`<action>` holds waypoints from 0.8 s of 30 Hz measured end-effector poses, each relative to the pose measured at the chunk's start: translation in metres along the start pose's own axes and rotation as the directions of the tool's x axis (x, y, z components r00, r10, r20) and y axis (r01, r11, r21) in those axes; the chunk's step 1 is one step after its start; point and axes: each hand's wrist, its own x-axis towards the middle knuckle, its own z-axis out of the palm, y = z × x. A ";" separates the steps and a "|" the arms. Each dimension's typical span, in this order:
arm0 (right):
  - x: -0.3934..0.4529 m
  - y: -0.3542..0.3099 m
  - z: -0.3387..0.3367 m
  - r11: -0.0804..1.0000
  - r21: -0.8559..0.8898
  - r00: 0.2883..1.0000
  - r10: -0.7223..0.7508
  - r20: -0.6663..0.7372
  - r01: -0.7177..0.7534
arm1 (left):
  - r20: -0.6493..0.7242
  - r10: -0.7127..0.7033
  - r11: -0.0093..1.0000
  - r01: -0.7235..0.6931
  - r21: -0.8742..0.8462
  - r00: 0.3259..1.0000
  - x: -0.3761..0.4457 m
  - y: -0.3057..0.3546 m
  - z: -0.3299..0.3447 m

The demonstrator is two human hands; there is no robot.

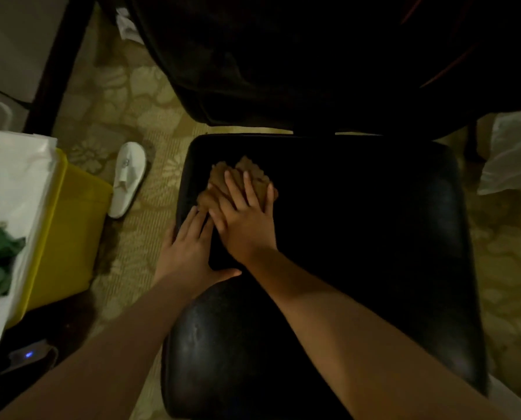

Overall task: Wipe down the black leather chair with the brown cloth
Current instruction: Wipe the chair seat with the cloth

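right hand [247, 219] lies flat, fingers straight and spread, pressing the brown cloth [238, 183] onto the far left part of the black leather chair [359, 237] seat. left hand [189, 247] lies flat too, fingers straight, on the seat's left edge just beside the right hand, thumb stretched toward the right wrist. head view also shows a white slipper [128, 178] on patterned carpet [126, 101], a yellow bin [68, 231], and a white bag [7, 207] with green print; its writing is too blurred to read. dark fabric [313, 56] hangs over the chair back.
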 end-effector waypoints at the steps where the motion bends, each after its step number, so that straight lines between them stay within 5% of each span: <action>1: -0.002 0.002 -0.001 0.998 -0.030 0.999 -0.053 0.005 0.053 | -0.012 -0.004 1.000 0.004 -0.006 1.000 -0.004 -0.006 0.000; 4: 0.014 0.030 -0.010 0.984 -0.067 0.986 -0.160 0.046 0.163 | -0.016 -0.046 0.999 0.046 -0.012 0.999 -0.007 -0.019 -0.003; 9: 0.053 0.007 -0.009 0.968 0.004 0.966 0.251 -0.069 -0.251 | -0.077 -0.168 0.981 0.159 -0.108 0.983 -0.008 -0.047 -0.009; 11: 0.055 -0.014 -0.002 0.968 -0.013 0.968 0.249 -0.042 -0.249 | -0.132 -0.205 0.971 0.184 -0.153 0.970 -0.010 -0.055 -0.013; 13: 0.034 -0.033 0.003 0.999 0.039 0.998 0.013 0.066 -0.015 | -0.171 -0.230 0.960 0.194 -0.203 0.958 -0.012 -0.060 -0.019; 14: 0.012 -0.042 0.006 0.971 0.079 0.967 -0.235 0.098 0.228 | -0.184 -0.229 0.958 0.187 -0.219 0.956 -0.013 -0.062 -0.022; 15: -0.016 -0.048 0.015 0.897 0.083 0.892 -0.442 0.095 0.435 | -0.187 -0.222 0.958 0.178 -0.225 0.957 -0.013 -0.062 -0.026; 17: -0.074 -0.057 0.035 0.764 -0.106 0.768 -0.615 0.178 0.637 | -0.170 -0.197 0.963 0.158 -0.218 0.966 -0.011 -0.058 -0.031; 20: -0.127 -0.050 0.049 0.615 -0.014 0.582 -0.739 0.338 0.789 | -0.110 -0.134 0.973 0.110 -0.202 0.985 -0.007 -0.046 -0.034; 22: -0.121 -0.038 0.040 0.506 0.041 0.468 -0.823 0.322 0.861 | -0.061 -0.083 0.978 0.069 -0.195 0.995 -0.003 -0.035 -0.030; 23: -0.105 -0.025 0.036 0.511 0.082 0.483 -0.845 0.228 0.856 | -0.042 -0.065 0.978 0.055 -0.200 0.997 -0.001 -0.029 -0.028; 24: -0.085 -0.011 0.030 0.627 0.149 0.615 -0.779 0.123 0.764 | -0.032 -0.055 0.976 0.047 -0.211 0.998 0.001 -0.025 -0.026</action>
